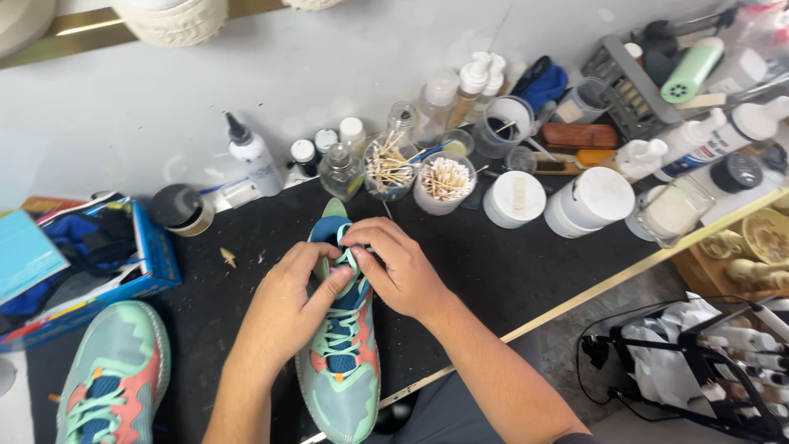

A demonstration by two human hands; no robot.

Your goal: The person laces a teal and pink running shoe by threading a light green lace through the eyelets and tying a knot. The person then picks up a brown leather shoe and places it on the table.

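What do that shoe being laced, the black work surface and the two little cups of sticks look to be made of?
The shoe looks like matte synthetic fabric, in grey, mint and coral panels. Its mint laces look woven. The black work surface seems a dull, speckled mat, maybe rubber. The cups appear to be clear plastic or glass, holding pale wooden-looking sticks.

Both my hands on the green-and-coral sneaker (343, 362) mid-desk: left hand (288, 300) and right hand (394, 267) pinch its mint laces (349, 259) near the tongue. The matching second sneaker (111, 378) sits at the desk's near-left corner beside the blue shoebox (152, 263). Jars of cotton swabs (444, 181) and bottles line the far edge.
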